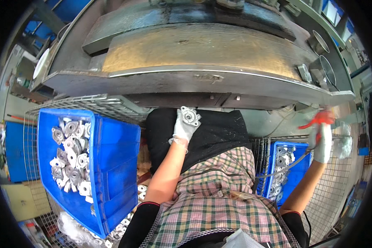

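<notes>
A grey cast-metal housing [189, 116] with a round centre and flange holes sits in my gloved left hand [182, 131], above the dark cloth on my lap. My fingers are closed about its lower edge. Out to the right, my gloved right hand [323, 145] grips a red air blow gun [318, 119], somewhat blurred. A thin grey hose [286, 168] runs beside that hand toward my lap. Similar castings [72, 153] lie heaped in the large tilted blue bin [116, 165] at my left. More castings [280, 165] fill part of a smaller blue bin [296, 177] at my right.
Ahead stands a metal workbench [153, 84] with a worn wooden board [211, 49]. Two metal cups [323, 68] are at its right end. Wire mesh cages [32, 144] surround the bins on both sides. Clear plastic [72, 229] lies beneath the left bin.
</notes>
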The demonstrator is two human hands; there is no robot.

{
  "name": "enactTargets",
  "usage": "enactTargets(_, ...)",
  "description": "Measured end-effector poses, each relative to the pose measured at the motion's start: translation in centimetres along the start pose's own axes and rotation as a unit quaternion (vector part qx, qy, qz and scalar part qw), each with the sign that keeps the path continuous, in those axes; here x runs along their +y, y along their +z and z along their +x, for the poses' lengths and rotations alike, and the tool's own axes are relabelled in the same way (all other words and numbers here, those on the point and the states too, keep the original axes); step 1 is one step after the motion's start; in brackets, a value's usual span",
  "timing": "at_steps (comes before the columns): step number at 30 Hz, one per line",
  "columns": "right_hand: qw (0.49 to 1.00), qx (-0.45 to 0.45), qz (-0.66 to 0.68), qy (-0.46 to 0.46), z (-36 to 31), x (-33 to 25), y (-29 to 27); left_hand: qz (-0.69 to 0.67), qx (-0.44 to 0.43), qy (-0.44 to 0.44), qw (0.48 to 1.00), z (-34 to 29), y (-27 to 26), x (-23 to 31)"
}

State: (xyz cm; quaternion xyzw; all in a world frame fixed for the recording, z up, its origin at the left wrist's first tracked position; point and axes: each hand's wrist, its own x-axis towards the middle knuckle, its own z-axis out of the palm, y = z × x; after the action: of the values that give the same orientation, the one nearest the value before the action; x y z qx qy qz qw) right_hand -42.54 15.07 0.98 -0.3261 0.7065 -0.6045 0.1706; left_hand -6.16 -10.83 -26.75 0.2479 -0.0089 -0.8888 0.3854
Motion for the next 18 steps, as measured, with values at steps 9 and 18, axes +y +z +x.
enactTargets(9,0.741,-0.509,-0.434,0.051,-6.6,0.9,20.8,-0.024,0.004,-0.007,1.0,-1.1,-2.6,0.8)
enactTargets(18,0.728,-0.501,-0.468,0.014,-6.1,1.1,24.3,0.059,-0.195,0.104,0.974,4.9,-9.5,0.2)
